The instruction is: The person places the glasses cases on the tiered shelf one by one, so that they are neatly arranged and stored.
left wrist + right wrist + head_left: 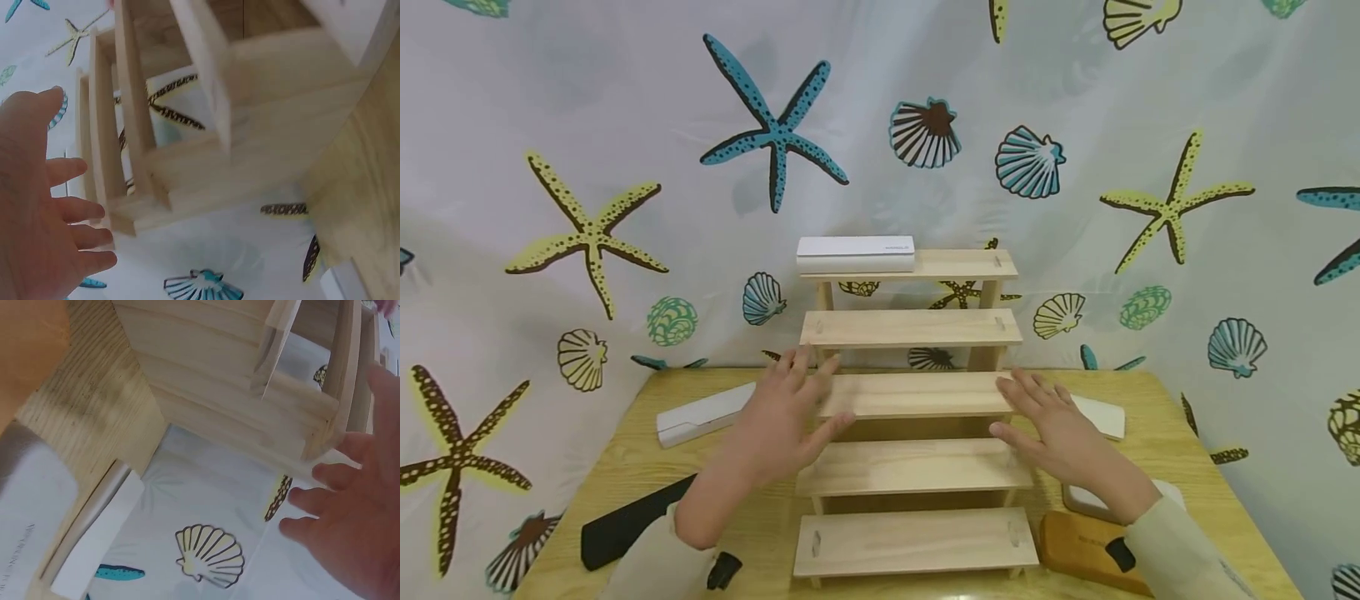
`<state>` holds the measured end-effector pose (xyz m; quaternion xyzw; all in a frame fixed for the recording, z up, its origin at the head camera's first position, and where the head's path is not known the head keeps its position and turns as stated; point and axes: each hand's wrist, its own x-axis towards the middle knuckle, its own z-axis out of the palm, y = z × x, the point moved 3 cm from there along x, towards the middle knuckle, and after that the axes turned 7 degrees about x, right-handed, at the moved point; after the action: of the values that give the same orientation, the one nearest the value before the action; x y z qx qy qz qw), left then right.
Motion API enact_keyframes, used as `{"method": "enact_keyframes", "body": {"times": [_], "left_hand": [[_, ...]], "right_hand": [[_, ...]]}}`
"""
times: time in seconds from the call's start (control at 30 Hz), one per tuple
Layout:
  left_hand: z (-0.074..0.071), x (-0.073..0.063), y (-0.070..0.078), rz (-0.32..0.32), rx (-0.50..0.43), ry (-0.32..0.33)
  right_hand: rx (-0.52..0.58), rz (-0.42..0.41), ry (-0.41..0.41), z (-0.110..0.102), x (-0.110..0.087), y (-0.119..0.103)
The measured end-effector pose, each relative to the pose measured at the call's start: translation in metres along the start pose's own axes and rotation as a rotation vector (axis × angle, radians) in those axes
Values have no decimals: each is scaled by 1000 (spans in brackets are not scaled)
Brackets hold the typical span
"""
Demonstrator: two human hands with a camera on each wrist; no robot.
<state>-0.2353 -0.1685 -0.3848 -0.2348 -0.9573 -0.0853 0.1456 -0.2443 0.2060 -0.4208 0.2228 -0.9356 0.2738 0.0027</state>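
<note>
A stepped wooden rack (pixel 917 467) with several pale tiers stands in the middle of the table. On the left end of its top tier lies a white oblong case (pixel 856 256). My left hand (pixel 778 417) is at the rack's left side, fingers spread and holding nothing; it looks slightly blurred. At the opposite side is my right hand (pixel 1056 425), its fingers extended and its palm empty. In the wrist views, the left fingers (pixel 87 237) and right fingers (pixel 312 500) lie beside the rack's side panels. Whether either hand touches the wood, I cannot tell.
Left of the rack lie a white case (pixel 700 417) and a black case (pixel 625 525). To the right are a white case (pixel 1101 417), a pale case (pixel 1168 493) partly under my forearm, and an orange-brown case (pixel 1075 550). A patterned cloth (pixel 880 192) hangs behind the table.
</note>
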Motion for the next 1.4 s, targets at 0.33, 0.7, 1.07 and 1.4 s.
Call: {"method": "enact_keyframes", "body": {"times": [0.33, 0.7, 1.07, 1.4], "left_hand": [[27, -4, 16, 5, 35, -29], [37, -1, 20, 35, 27, -16], [44, -4, 20, 52, 46, 9], [48, -7, 20, 65, 28, 34]], "right_hand": [[207, 101, 339, -22, -47, 36], [271, 343, 319, -23, -116, 89], [343, 628, 119, -4, -155, 116], [278, 695, 43, 12, -169, 127]]}}
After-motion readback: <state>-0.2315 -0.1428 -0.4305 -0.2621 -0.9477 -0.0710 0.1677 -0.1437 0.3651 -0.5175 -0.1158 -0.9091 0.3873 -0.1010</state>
